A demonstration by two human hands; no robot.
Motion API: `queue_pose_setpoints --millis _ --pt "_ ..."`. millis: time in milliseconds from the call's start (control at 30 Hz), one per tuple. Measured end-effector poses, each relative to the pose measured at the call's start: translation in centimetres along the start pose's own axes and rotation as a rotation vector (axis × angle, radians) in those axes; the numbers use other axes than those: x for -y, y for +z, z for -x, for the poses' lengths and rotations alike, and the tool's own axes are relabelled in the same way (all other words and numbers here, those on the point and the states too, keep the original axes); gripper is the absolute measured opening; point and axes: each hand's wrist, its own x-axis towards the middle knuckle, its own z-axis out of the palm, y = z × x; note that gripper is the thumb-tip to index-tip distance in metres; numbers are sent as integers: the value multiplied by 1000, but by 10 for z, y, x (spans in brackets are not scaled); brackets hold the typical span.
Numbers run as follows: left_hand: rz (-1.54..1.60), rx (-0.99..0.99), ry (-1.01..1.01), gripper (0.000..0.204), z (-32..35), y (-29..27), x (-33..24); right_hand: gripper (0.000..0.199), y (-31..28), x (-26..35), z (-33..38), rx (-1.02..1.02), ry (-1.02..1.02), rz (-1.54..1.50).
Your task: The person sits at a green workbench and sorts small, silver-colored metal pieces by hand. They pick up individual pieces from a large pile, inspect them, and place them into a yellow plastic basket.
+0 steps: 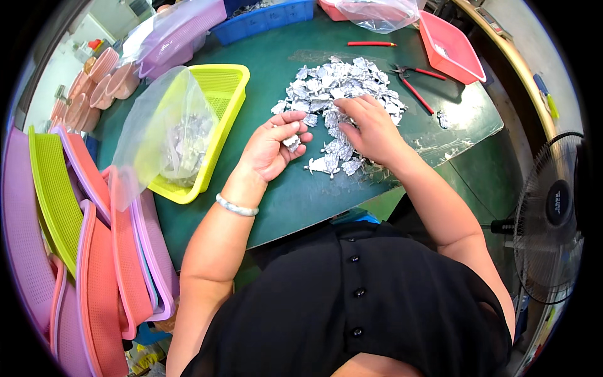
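A heap of small silvery metal pieces lies on the green table in front of me. My left hand is palm up left of the heap, its fingers curled around a small silvery metal piece. Over the near part of the heap, my right hand reaches in with bent fingers touching the pieces; whether it grips one is hidden. To the left stands a yellow-green mesh basket, lined with a clear plastic bag that holds more silvery pieces.
Red-handled pliers and a red pencil-like stick lie beyond the heap. A pink tray sits at the far right, a blue tray at the back. Stacked baskets crowd the left; a fan stands right.
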Motion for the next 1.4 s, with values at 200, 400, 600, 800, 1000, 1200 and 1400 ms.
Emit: queue_pose_setpoints --millis 200,400,600,800,1000,1200,1400 --pt "20 56 22 21 4 3 -1 43 12 5 -14 16 12 121" --pt "-190 -124 -6 13 4 9 2 38 21 -2 -14 -11 5 67" --pt "-394 -155 131 16 6 14 -1 33 19 15 -25 21 80 -358" --pt "-655 -164 382 10 8 16 2 37 23 23 -32 128 235 -880" --pt "-338 -211 306 12 8 13 -4 34 20 23 -30 188 555 -1276" --pt "-215 -169 241 12 9 12 -4 36 16 22 -20 227 663 -1435" --pt "-230 -197 202 12 10 15 -5 38 18 23 -19 210 688 -1516"
